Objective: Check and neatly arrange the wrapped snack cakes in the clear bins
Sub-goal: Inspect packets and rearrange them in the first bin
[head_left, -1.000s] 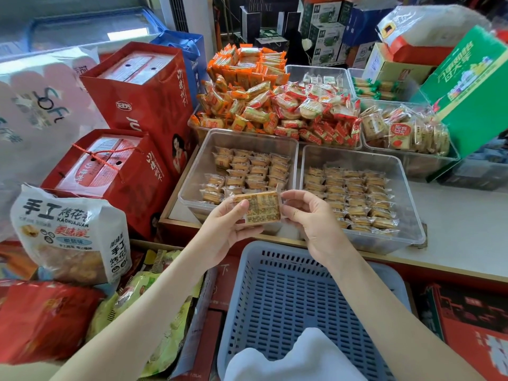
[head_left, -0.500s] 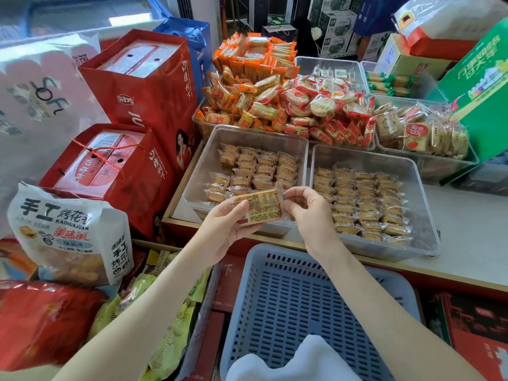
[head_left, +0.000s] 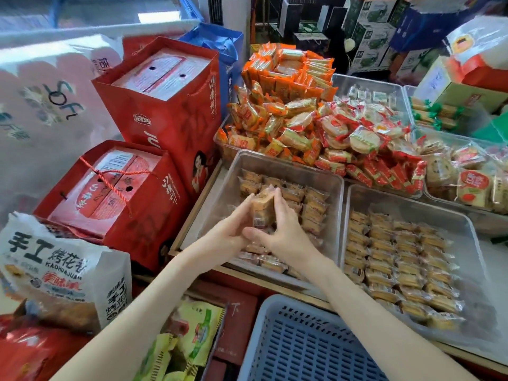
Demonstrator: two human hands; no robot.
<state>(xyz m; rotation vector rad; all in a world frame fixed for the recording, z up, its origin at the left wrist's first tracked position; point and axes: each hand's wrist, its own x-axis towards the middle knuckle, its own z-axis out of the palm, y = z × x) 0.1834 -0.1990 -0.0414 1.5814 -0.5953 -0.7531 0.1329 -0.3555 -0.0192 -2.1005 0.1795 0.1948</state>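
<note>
Both my hands reach into the left clear bin (head_left: 277, 165), which holds rows of small wrapped snack cakes. Between them stands one wrapped cake (head_left: 262, 206), held upright. My left hand (head_left: 233, 229) grips its left side and my right hand (head_left: 280, 228) grips its right side, thumbs meeting below it. The cakes under my hands are hidden. The right clear bin (head_left: 406, 199) holds several tidy rows of the same wrapped cakes (head_left: 398, 259).
A blue slotted basket (head_left: 302, 345) sits below my arms. Red gift boxes (head_left: 165, 105) stand left of the bins, with a white snack bag (head_left: 60, 268) nearer. Heaps of orange and red wrapped snacks (head_left: 316, 127) fill the bins behind. A green box (head_left: 461, 86) stands far right.
My hands moved forward from the bin's front edge into the left bin, turning the cake from lying flat to standing upright. The camera moved closer.
</note>
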